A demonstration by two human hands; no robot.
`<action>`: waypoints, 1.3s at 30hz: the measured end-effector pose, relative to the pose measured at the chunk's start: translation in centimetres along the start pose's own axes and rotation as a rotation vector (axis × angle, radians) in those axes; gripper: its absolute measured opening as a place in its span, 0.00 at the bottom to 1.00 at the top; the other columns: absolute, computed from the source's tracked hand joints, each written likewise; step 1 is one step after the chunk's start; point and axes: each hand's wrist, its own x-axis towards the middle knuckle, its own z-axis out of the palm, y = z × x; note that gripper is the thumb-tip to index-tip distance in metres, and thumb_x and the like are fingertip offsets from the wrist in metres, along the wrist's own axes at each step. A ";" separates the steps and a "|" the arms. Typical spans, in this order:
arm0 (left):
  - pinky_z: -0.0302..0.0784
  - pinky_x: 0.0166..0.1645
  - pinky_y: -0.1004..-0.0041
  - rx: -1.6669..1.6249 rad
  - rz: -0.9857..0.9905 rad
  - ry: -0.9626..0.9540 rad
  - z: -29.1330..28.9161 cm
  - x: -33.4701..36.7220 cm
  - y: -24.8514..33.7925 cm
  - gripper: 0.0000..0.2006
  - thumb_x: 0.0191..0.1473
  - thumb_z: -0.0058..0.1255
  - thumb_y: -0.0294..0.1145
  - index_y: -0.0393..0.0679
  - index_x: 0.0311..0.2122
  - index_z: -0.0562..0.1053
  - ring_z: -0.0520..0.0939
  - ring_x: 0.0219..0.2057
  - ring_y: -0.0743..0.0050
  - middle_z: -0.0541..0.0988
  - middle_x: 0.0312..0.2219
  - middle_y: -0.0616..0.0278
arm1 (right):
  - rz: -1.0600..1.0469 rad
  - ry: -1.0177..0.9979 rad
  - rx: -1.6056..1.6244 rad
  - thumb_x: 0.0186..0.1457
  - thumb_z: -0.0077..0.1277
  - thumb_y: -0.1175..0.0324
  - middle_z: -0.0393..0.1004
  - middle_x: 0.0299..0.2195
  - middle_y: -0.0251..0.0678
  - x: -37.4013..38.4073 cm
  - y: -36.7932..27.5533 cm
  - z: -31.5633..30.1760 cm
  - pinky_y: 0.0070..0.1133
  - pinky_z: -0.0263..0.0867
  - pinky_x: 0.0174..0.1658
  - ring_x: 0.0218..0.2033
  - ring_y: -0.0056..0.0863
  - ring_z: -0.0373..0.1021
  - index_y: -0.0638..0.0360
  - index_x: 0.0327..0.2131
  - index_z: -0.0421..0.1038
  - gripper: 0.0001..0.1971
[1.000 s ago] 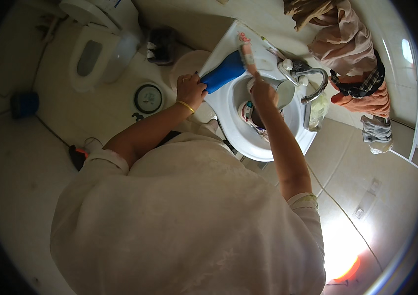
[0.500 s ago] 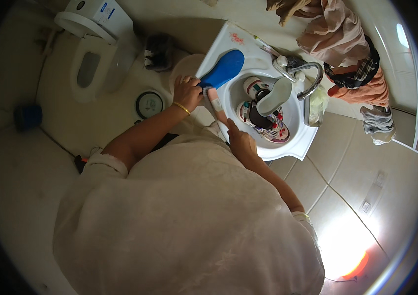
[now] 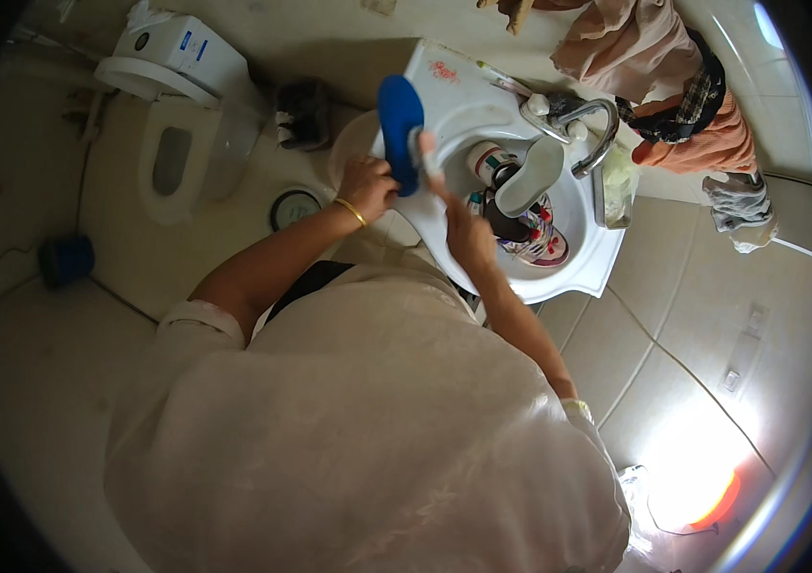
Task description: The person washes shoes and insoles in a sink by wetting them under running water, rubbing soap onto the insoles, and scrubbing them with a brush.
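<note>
A blue insole point(image 3: 400, 110) lies at the left edge of the washbasin point(image 3: 573, 283), its lower end gripped by my left hand point(image 3: 368, 183), which wears a gold bracelet. My right hand point(image 3: 470, 233) is wrapped round the handle of a brush point(image 3: 428, 153), blurred by motion. The brush head lies against the insole's right side; its bristles are hard to make out. In the bowl sits a pair of sneakers point(image 3: 544, 246), white and pink with red and green parts. A pale insole point(image 3: 534, 178) rests on top of them.
A curved faucet point(image 3: 607, 143) reaches over the bowl, beside a soap tray point(image 3: 613, 205). Clothes point(image 3: 712, 134) hang on the right wall. Left are a toilet point(image 3: 177, 158), a dark bin point(image 3: 302, 115) and a round scale point(image 3: 293, 207). A bright lamp point(image 3: 702, 497) glows lower right.
The blue insole has turned from slanting right to nearly upright and shifted left. The brush has moved up along it, with my right hand slightly higher. The whole view has shifted a little.
</note>
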 end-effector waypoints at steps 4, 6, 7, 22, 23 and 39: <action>0.64 0.42 0.63 -0.053 0.205 0.002 0.3 0.6 2.7 0.12 0.31 0.58 0.28 0.48 0.29 0.77 0.72 0.34 0.64 0.74 0.28 0.63 | 0.070 0.059 0.078 0.55 0.38 0.63 0.70 0.28 0.53 3.3 -0.4 -3.4 0.40 0.63 0.33 0.32 0.52 0.67 0.51 0.44 0.65 0.14; 0.68 0.38 0.65 -0.351 0.247 0.060 0.5 1.2 2.6 0.14 0.30 0.56 0.23 0.48 0.29 0.76 0.73 0.31 0.62 0.73 0.29 0.62 | 0.051 0.061 0.091 0.55 0.38 0.63 0.70 0.29 0.54 1.6 -0.5 -4.3 0.39 0.63 0.34 0.34 0.52 0.66 0.53 0.44 0.64 0.14; 0.70 0.35 0.66 -0.272 0.209 0.092 -0.4 2.0 2.1 0.15 0.29 0.54 0.19 0.46 0.30 0.75 0.73 0.31 0.60 0.73 0.30 0.62 | 0.037 0.065 0.102 0.55 0.38 0.64 0.70 0.31 0.54 0.4 -0.2 -4.4 0.38 0.63 0.36 0.35 0.52 0.66 0.54 0.45 0.64 0.15; 0.63 0.50 0.61 0.239 -0.152 -0.341 -3.6 7.9 -5.8 0.24 0.36 0.59 0.35 0.49 0.43 0.67 0.69 0.44 0.60 0.68 0.41 0.59 | 0.015 0.107 0.286 0.50 0.43 0.71 0.70 0.27 0.55 -2.2 1.9 -2.9 0.34 0.64 0.31 0.30 0.53 0.68 0.61 0.42 0.63 0.14; 0.65 0.47 0.63 0.100 -0.194 -0.293 -3.1 7.2 -6.7 0.25 0.35 0.60 0.36 0.47 0.42 0.67 0.70 0.41 0.58 0.69 0.38 0.57 | -0.004 0.134 0.294 0.50 0.43 0.71 0.70 0.28 0.55 -1.8 1.8 -3.0 0.34 0.64 0.32 0.30 0.53 0.68 0.61 0.42 0.63 0.14; 0.64 0.49 0.62 0.140 -0.120 -0.025 -0.4 -0.4 -0.1 0.24 0.40 0.57 0.35 0.44 0.46 0.68 0.69 0.48 0.60 0.68 0.46 0.57 | -0.096 -0.126 -0.162 0.47 0.43 0.74 0.71 0.26 0.48 -1.9 -2.8 -0.7 0.35 0.66 0.29 0.25 0.47 0.70 0.56 0.53 0.56 0.26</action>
